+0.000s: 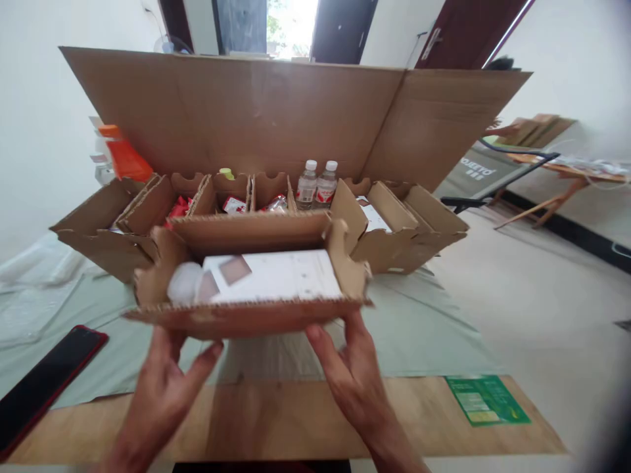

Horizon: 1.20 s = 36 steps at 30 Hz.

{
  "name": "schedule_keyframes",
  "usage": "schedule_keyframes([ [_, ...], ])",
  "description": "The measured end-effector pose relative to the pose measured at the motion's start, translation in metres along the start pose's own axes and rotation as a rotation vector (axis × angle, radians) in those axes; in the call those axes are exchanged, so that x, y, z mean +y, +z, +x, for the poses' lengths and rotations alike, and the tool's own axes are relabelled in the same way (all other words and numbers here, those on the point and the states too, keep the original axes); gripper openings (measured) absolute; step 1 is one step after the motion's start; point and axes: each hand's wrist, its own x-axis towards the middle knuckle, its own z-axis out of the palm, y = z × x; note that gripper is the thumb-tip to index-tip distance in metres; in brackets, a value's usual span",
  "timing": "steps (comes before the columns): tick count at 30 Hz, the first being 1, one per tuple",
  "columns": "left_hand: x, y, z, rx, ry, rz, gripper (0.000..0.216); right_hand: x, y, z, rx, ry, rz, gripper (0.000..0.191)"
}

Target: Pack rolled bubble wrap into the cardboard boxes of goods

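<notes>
Both of my hands hold an open cardboard box above the cloth near the table's front edge. My left hand grips it at the lower left, thumb toward me and the other fingertips hidden beneath. At the lower right my right hand does the same. Inside lies a white carton with brown squares printed on it, beside a whitish rounded thing that is blurred. Behind it stands a row of cardboard compartments, holding two clear bottles, red packets and another white carton.
A tall cardboard panel rises behind the row. An orange bottle leans at the left. On the table lie a dark phone, a green card and clear plastic. A folding chair stands off to the right.
</notes>
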Motion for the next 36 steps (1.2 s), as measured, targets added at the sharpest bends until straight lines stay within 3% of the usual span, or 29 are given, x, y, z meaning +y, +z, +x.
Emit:
schedule_keyframes([
  [2,0.016,0.005,0.022,0.051,0.101,-0.031,0.076,-0.01,0.007,0.023,0.026,-0.051,0.045,0.052],
  [4,0.027,0.023,0.024,0.0,0.194,-0.04,0.074,-0.005,-0.008,0.027,0.171,-0.044,-0.058,0.052],
  [7,0.029,0.056,-0.008,-0.184,0.262,0.034,0.081,0.019,-0.049,-0.004,0.433,0.037,-0.367,0.052],
  [9,0.019,0.064,-0.038,-0.245,0.252,0.059,0.085,0.034,-0.064,-0.04,0.465,0.068,-0.452,0.051],
  [11,0.005,0.056,-0.059,-0.242,0.185,0.072,0.082,0.045,-0.056,-0.074,0.427,0.086,-0.449,0.054],
  [14,-0.013,0.033,-0.06,-0.201,0.08,0.144,0.074,0.053,-0.019,-0.098,0.352,0.115,-0.381,0.058],
  [17,-0.013,0.032,-0.045,-0.17,0.06,0.163,0.068,0.055,-0.009,-0.085,0.325,0.135,-0.317,0.06],
  [21,0.003,0.06,-0.045,-0.287,0.132,0.074,0.076,0.062,-0.06,-0.071,0.497,0.187,-0.491,0.053],
  [24,0.005,0.065,-0.048,-0.314,0.152,0.072,0.074,0.073,-0.083,-0.08,0.488,0.185,-0.573,0.049],
  [27,-0.004,0.053,-0.043,-0.242,0.101,0.117,0.072,0.083,-0.062,-0.078,0.334,0.115,-0.355,0.051],
  [30,-0.02,0.053,-0.043,-0.213,0.087,0.153,0.08,0.095,-0.032,-0.043,0.255,0.097,-0.084,0.051],
  [36,-0.044,0.098,-0.087,-0.353,0.147,0.112,0.107,0.131,-0.033,0.045,0.3,0.065,0.019,0.062],
])
